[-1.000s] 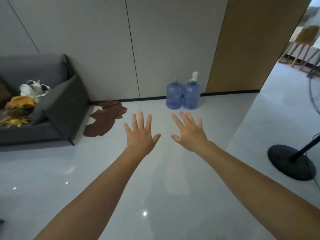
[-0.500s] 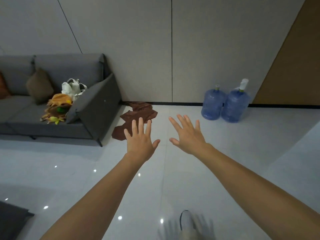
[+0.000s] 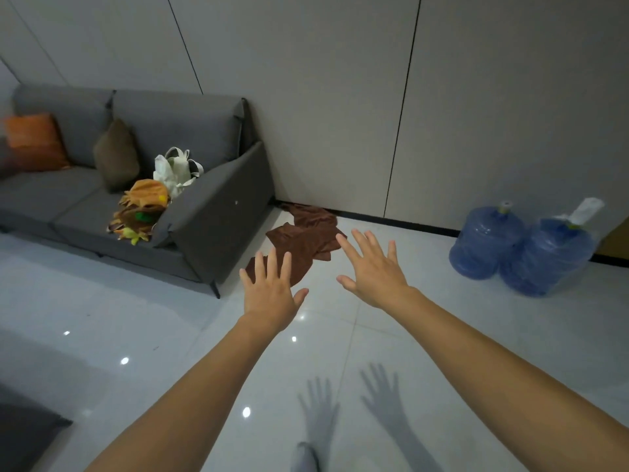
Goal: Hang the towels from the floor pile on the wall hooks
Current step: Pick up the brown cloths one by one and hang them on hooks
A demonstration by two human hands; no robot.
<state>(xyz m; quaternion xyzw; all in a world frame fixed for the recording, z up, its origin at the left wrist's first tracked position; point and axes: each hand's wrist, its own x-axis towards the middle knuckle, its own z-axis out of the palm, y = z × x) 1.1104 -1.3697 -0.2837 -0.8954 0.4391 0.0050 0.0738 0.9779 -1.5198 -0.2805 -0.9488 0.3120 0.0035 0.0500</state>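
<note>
At the far left an orange cushion [image 3: 34, 141] and a brown cushion [image 3: 117, 155] lean on the back of the grey sofa [image 3: 211, 216]; at the right end of its seat, against the armrest, lies an orange-and-brown bundle [image 3: 143, 207] with a white bag [image 3: 177, 170] behind it; just past that armrest the brown towels [image 3: 306, 236] lie in a crumpled pile on the pale tiled floor [image 3: 102, 318], at its far edge by the foot of the wall; my left hand [image 3: 272, 294] hovers palm down over the floor, fingers straight and spread, thumb out, holding nothing, its fingertips lying across the near end of the pile in my view; my right hand [image 3: 374, 270] is out beside it, a little further forward, fingers likewise splayed and empty; both cast shadows [image 3: 384, 396] on the tiles close to me; far right, two blue water bottles [image 3: 486, 245] stand touching each other along the same far edge, well apart from the towels.
</note>
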